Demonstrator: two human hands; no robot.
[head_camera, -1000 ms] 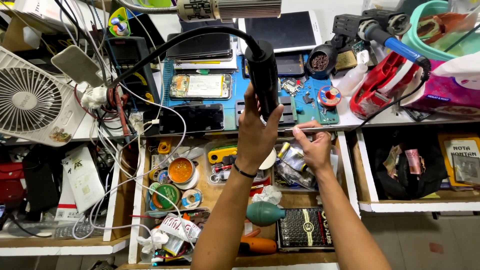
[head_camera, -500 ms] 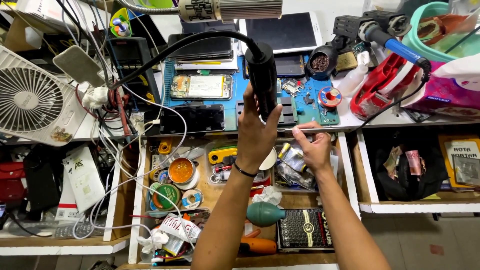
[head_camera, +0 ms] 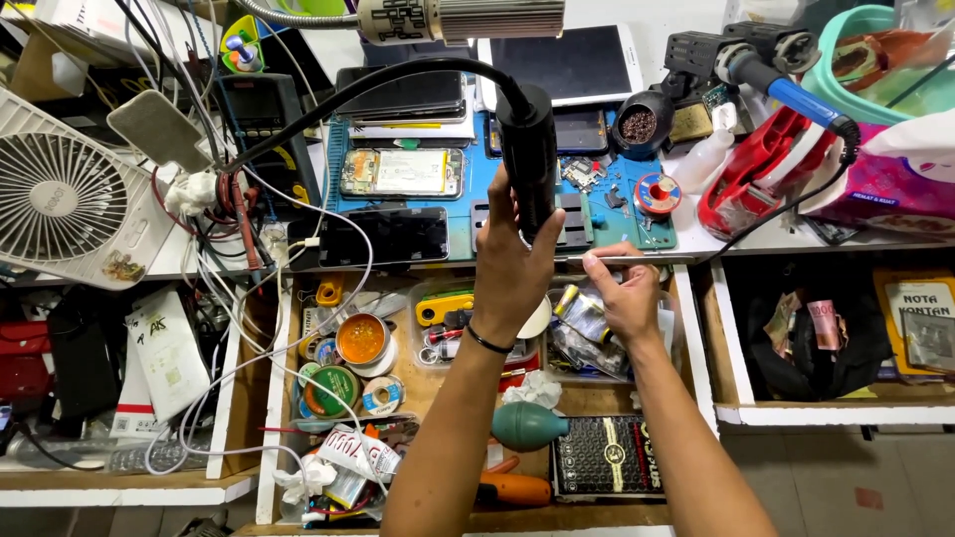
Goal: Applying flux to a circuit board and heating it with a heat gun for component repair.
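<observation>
My left hand [head_camera: 519, 261] is wrapped around a black cylindrical hot-air handle [head_camera: 527, 149] with a thick black hose, held upright above the blue work mat [head_camera: 468, 214]. My right hand [head_camera: 625, 294] pinches thin metal tweezers [head_camera: 617, 258] lying level along the bench's front edge. An opened phone [head_camera: 402, 172] lies on the mat to the left, and a dark phone [head_camera: 386, 237] sits below it. A small circuit part [head_camera: 579, 174] rests on the mat just right of the handle.
Below my hands is an open drawer [head_camera: 284, 398] crowded with solder tins, a teal air-blower bulb [head_camera: 529, 426] and a black box. A white fan [head_camera: 70, 199] and tangled cables stand at left. A tablet [head_camera: 567, 65], solder spool [head_camera: 656, 193] and red tool holder [head_camera: 761, 169] sit at right.
Both hands keep the same grips. The handle and my left hand have barely shifted; the right hand stays at the bench edge with the tweezers.
</observation>
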